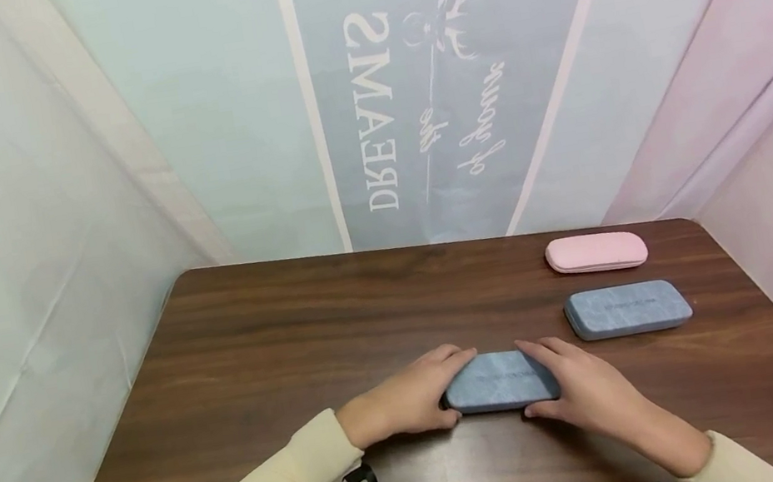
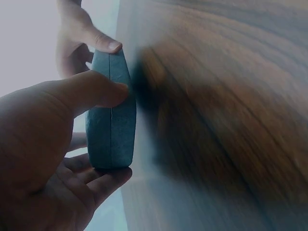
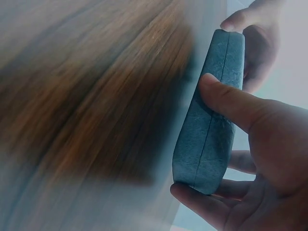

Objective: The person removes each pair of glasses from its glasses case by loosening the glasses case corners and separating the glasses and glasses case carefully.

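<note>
A blue glasses case (image 1: 500, 381) with a marbled surface and faint lettering lies crosswise between the two hands, lid closed. My left hand (image 1: 422, 394) grips its left end, thumb on the near long side and fingers round the far side. At the opposite end my right hand (image 1: 583, 382) holds it the same way. Both wrist views show the case (image 2: 110, 134) with its seam line running along the side, a dark shadow on the wood beside it. The right thumb (image 3: 226, 96) presses near that seam.
To the right lies a second blue glasses case (image 1: 628, 310), close to the right hand. Behind it, near the table's far right corner, is a pink glasses case (image 1: 597, 252). The brown wooden table (image 1: 280, 334) is bordered by hanging printed cloth (image 1: 247, 128) at the back and sides.
</note>
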A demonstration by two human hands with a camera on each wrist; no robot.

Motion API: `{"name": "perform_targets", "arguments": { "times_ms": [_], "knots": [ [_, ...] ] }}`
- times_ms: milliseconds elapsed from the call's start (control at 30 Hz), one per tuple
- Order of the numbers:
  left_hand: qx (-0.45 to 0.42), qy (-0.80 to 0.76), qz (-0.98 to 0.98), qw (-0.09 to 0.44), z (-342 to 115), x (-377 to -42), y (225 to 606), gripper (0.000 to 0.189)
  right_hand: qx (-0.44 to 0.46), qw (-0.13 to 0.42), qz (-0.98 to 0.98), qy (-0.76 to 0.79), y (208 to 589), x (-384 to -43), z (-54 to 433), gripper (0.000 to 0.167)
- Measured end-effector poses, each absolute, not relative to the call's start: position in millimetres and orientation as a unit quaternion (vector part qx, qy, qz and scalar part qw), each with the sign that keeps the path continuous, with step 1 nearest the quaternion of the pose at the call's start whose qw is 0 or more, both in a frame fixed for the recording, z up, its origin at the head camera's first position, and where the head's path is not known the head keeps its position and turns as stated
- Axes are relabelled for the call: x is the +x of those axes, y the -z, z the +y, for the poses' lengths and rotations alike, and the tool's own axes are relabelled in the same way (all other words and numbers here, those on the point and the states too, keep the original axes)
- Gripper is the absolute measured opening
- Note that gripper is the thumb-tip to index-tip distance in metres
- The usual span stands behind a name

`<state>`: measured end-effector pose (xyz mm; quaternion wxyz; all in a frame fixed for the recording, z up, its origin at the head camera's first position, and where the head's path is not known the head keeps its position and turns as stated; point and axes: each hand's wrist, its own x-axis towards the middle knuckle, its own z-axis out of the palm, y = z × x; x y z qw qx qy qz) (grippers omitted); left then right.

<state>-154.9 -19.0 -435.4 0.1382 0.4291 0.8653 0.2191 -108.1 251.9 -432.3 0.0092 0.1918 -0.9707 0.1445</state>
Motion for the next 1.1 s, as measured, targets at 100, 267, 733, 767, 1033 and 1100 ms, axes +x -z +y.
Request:
{"name": "perform_targets", "arguments": {
  "times_ms": [100, 267, 733, 767, 1033, 1100],
  "knots": [
    [0.421, -0.227, 0.867, 0.141, -27, -157, 436, 0.083, 0.193, 0.011, -0.971, -0.142, 432, -112, 244, 0.089],
    [0.415, -0.245, 0.864, 0.145, -39, -160, 436, 0.083, 0.193, 0.012, -0.971, -0.139, 430, -116, 233, 0.091],
    [0.398, -0.262, 0.867, 0.145, -67, -167, 437, 0.083, 0.207, 0.018, -0.965, -0.158, 434, -126, 209, 0.089],
    [0.397, -0.263, 0.867, 0.145, -68, -167, 438, 0.083, 0.207, 0.019, -0.965, -0.158, 434, -127, 207, 0.089],
    [0.39, -0.271, 0.87, 0.132, -76, -167, 437, 0.083, 0.209, 0.023, -0.964, -0.165, 438, -130, 198, 0.089],
    [0.387, -0.271, 0.871, 0.135, -79, -165, 437, 0.083, 0.212, 0.014, -0.963, -0.165, 439, -129, 196, 0.089]
  ]
}}
